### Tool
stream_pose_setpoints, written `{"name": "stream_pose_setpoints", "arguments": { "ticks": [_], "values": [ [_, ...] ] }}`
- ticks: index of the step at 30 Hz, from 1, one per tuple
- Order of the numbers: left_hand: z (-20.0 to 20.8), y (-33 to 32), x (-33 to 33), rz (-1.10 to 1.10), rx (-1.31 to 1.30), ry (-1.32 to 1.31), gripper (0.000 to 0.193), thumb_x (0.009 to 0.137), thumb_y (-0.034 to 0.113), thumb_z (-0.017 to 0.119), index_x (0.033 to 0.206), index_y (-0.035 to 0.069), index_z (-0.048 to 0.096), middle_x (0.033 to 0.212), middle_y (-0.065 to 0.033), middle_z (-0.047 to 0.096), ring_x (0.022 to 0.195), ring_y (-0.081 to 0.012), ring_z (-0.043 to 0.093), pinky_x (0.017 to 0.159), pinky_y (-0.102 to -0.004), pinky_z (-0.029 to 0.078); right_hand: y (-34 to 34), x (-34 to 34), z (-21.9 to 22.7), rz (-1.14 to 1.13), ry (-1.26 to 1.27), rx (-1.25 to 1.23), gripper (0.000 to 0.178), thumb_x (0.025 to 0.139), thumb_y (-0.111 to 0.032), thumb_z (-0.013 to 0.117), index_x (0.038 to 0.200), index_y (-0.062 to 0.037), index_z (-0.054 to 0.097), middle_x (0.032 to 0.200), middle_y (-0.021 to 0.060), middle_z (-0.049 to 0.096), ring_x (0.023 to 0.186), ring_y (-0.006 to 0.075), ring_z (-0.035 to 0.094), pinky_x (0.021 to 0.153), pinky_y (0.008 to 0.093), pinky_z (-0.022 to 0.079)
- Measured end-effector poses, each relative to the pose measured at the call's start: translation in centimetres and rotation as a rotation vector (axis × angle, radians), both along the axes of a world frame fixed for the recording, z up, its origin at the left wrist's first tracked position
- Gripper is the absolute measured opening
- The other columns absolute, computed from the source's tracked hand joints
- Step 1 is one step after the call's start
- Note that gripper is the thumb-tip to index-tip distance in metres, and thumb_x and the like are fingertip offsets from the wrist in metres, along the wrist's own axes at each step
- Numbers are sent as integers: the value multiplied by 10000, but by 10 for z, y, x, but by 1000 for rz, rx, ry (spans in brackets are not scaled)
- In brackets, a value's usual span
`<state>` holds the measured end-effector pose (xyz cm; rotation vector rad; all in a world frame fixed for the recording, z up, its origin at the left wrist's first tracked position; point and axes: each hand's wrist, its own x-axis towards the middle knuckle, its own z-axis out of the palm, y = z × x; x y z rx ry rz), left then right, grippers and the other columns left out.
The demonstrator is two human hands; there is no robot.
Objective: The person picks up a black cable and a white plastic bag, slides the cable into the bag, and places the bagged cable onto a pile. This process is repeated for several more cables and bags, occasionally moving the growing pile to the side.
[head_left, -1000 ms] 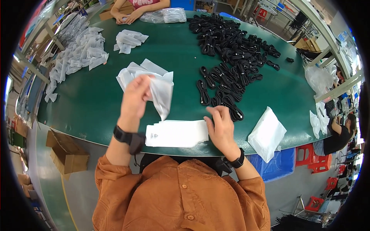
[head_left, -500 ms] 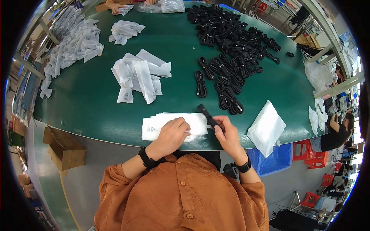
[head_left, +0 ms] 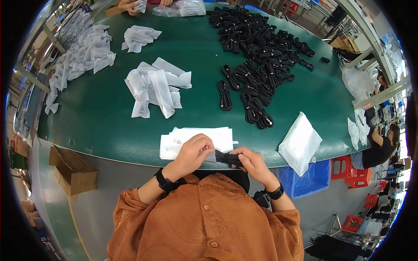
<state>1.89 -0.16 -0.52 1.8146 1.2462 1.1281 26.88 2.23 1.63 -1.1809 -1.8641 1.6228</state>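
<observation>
My left hand (head_left: 194, 152) holds the mouth of a thin clear plastic bag (head_left: 210, 155) at the table's near edge. Facing it, my right hand (head_left: 251, 163) grips a coiled black cable (head_left: 227, 158) whose end sits at the bag's opening. Just beyond the hands lies a flat stack of empty white bags (head_left: 197, 138). A loose heap of filled white bags (head_left: 155, 87) rests further out to the left. Many coiled black cables (head_left: 257, 52) are spread over the far right of the green table (head_left: 104, 113).
A separate stack of white bags (head_left: 300, 141) lies at the table's right edge. More filled bags (head_left: 82, 52) pile up at the far left. Another person's hands (head_left: 130, 5) work at the far side. Cardboard boxes (head_left: 72, 172) and red stools (head_left: 355, 174) stand on the floor.
My left hand came back from the heap of filled bags to the stack and lifted a bag. My right hand picked up a black cable and brought it to the bag's mouth.
</observation>
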Motion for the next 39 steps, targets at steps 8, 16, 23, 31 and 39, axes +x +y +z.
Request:
{"name": "stream_pose_setpoints", "arguments": {
  "ticks": [8, 16, 23, 31, 39],
  "values": [
    [10, 6, -1, -66, 229, 142, 121, 818, -23, 700, 854, 43, 605, 1000, -61, 634, 904, -233, 569, 773, -311, 470, 12, -15, -13, -47, 93, -231, 227, 995, -85, 534, 1199, -38, 622, 874, 84, 633, 702, 139, 593, 650, 279, 503],
    [27, 20, -10, 19, -8, -123, 80, 869, 44, 682, 864, 42, 602, 1029, -46, 621, 927, -158, 549, 800, -296, 452, 21, -53, 3, -57, 251, 550, 358, 864, 35, 678, 1211, -21, 607, 1163, 132, 544, 852, 175, 598, 725, 277, 506],
    [68, 68, -79, 157, -214, -758, 119, 963, 127, 622, 1034, 32, 630, 1018, 3, 623, 910, -101, 551, 740, -237, 437, 97, -77, 7, -228, -2, 967, 389, 849, -11, 700, 1225, -50, 604, 1148, 171, 537, 856, 267, 617, 753, 318, 531],
    [48, 37, -37, 188, 86, 110, 241, 819, 107, 753, 1021, 37, 643, 1036, -65, 620, 904, -183, 580, 794, -297, 472, 132, -72, -39, -97, -537, 1029, 257, 893, -85, 643, 1118, -32, 531, 1107, 212, 570, 787, 340, 617, 656, 409, 532],
    [-9, 10, 7, 1, 169, 465, 158, 827, 74, 736, 912, 11, 619, 935, -108, 597, 832, -325, 603, 735, -374, 504, 70, -25, -14, -214, 50, 236, 197, 976, -41, 507, 1170, -12, 497, 872, 105, 666, 627, 132, 573, 572, 278, 473]
  ]
}}
